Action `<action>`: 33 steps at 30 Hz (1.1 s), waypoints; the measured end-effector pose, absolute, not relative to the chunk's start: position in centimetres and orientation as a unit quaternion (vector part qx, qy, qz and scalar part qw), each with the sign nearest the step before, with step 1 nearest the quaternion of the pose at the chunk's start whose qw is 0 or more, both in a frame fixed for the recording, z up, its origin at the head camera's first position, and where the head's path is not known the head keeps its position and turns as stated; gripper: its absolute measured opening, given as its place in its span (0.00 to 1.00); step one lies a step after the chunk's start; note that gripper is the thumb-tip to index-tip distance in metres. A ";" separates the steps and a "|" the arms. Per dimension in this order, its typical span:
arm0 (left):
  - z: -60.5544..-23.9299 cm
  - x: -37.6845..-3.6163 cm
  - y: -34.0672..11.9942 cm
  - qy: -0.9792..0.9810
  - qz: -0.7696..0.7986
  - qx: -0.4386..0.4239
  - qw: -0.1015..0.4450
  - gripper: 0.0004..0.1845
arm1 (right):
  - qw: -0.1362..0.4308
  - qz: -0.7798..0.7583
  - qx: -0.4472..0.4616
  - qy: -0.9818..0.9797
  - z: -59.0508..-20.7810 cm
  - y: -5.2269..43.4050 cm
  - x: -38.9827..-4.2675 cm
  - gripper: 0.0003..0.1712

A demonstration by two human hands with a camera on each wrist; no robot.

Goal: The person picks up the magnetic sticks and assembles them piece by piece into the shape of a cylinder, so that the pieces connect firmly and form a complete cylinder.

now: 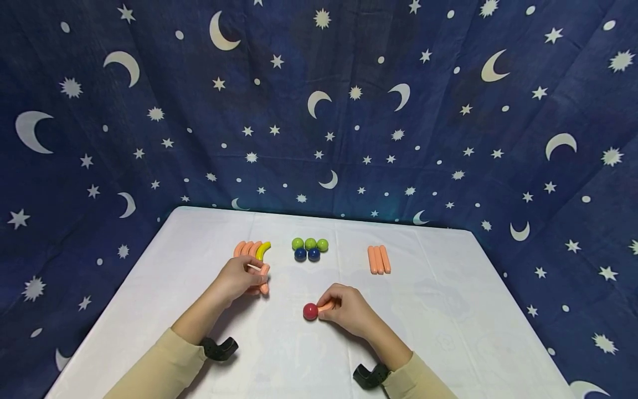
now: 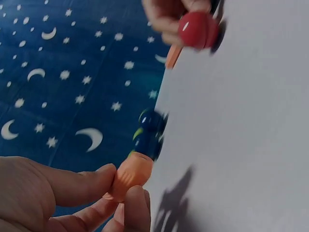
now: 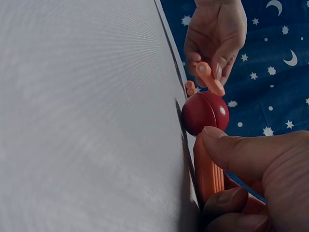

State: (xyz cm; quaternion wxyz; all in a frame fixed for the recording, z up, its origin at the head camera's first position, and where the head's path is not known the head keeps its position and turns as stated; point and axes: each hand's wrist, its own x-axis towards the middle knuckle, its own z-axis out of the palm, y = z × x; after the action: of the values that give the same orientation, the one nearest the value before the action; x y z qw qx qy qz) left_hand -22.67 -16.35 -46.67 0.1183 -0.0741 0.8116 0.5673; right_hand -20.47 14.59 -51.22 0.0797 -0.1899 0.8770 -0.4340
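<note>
Right hand (image 1: 349,310) pinches a straight orange stick (image 3: 208,171) between thumb and fingers, its tip touching the red ball (image 1: 310,311) at lower centre of the head view. Left hand (image 1: 239,277) pinches a curved orange piece (image 1: 264,275), just left of centre. This looks like a joining step; next, I judge, the curved piece must meet that ball squarely. Behind lie more curved pieces (image 1: 247,248), green and blue balls (image 1: 310,249), spare sticks (image 1: 379,259) on the white table (image 1: 448,310).

Even bright light, soft shadows, head view edges warped, wrist cams blurry
</note>
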 end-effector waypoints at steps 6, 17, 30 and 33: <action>-47.4 -21.8 -13.9 0.799 0.585 -0.052 0.129 0.20 | 0.080 -0.430 -0.188 0.879 -51.2 14.6 -20.4 0.09; -48.4 -20.7 -11.0 0.784 0.603 -0.026 0.140 0.15 | 0.077 -0.419 -0.192 0.884 -51.1 14.3 -20.3 0.09; -48.8 -20.3 -10.0 0.815 0.567 -0.035 0.117 0.15 | 0.076 -0.422 -0.198 0.882 -51.1 13.8 -19.9 0.09; -48.8 -20.2 -9.9 0.818 0.562 -0.044 0.116 0.14 | 0.073 -0.419 -0.199 0.883 -51.2 13.6 -19.7 0.09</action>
State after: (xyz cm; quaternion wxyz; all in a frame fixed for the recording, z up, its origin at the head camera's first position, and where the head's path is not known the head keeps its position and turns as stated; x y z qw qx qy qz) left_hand -20.16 -9.92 -48.79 0.1161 -0.0442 0.8179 0.5617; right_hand -19.73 13.63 -51.17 0.0726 -0.1993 0.8827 -0.4194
